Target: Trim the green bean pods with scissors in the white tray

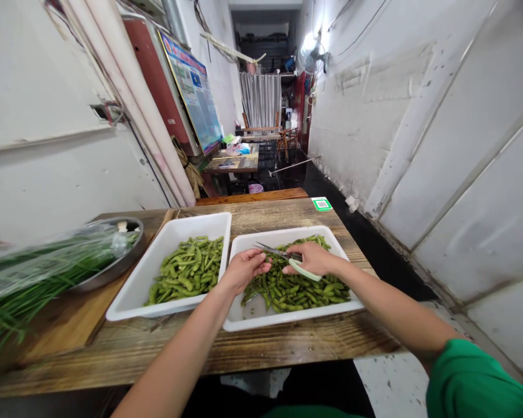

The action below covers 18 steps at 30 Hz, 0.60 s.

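Note:
My right hand [312,259] grips a pair of scissors [305,270] with pale green handles. Their dark blades point left, spread apart, above the right white tray [283,319]. Close to the blades, my left hand [247,269] has its thumb and fingers pinched together on what looks like an edamame pod, mostly hidden by the fingers. Below both hands, green edamame pods [298,294] lie heaped in that tray, with a little liquid at its near left corner. More edamame pods [189,270] fill the left white tray [133,290].
On the left, a metal bowl [133,255] and plastic-wrapped green stalks [65,273] rest on a wooden board [70,331]. The wooden table [287,348] carries a QR code card [321,204] at its far right corner. Behind it stand a bench [253,196] and another table [233,164].

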Motion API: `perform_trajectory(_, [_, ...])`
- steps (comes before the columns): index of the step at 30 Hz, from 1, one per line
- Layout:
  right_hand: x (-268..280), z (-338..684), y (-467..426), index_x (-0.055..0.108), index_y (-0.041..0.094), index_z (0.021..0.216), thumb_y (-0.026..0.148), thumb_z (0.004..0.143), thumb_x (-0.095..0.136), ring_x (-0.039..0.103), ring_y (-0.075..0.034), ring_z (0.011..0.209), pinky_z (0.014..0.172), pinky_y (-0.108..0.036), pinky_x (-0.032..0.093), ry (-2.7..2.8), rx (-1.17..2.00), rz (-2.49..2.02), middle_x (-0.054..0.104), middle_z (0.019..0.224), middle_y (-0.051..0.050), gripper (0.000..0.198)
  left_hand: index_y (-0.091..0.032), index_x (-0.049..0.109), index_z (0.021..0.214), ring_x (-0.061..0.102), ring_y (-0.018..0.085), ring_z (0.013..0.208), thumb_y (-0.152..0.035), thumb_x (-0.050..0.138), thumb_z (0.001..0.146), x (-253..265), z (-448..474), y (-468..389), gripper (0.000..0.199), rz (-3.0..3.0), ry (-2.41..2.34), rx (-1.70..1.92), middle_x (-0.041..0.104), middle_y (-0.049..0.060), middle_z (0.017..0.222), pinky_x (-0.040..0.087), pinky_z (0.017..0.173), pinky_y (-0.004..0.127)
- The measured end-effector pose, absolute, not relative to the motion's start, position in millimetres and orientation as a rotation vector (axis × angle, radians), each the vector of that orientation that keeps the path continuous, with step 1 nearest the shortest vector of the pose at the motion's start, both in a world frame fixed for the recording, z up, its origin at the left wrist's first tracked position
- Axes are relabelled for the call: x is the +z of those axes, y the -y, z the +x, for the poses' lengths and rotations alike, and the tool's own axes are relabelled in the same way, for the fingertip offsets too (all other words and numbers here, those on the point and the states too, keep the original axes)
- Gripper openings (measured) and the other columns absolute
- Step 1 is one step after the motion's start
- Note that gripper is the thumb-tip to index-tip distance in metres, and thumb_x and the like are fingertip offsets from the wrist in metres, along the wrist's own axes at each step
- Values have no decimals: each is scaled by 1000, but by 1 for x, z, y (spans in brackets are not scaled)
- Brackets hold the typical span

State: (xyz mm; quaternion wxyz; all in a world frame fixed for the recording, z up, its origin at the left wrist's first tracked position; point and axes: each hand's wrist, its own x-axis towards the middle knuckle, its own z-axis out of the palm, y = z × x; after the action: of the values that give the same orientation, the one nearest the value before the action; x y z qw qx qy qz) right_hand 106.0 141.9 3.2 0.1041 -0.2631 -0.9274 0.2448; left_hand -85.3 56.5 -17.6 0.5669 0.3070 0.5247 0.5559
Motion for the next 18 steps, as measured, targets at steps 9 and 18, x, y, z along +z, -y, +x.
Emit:
perform_trajectory(9, [3,107,-142,65,16,77,61,63,48,40,-10,51,48,-19,26,2812,660,-725,52,56,-1,50,-7,59,67,59,9,54,-16,63,65,-18,-83,-54,10,778,-1327,1185,64,7,66,51,56,19])
perform_trajectory(18, [3,110,-147,65,15,67,61,63,49,36,-9,47,46,-19,25,2947,654,-650,51,51,0,48,-5,59,65,60,12,55,-8,61,65,-13,-84,-56,4,600,-1330,947,64,11,63,51,54,18])
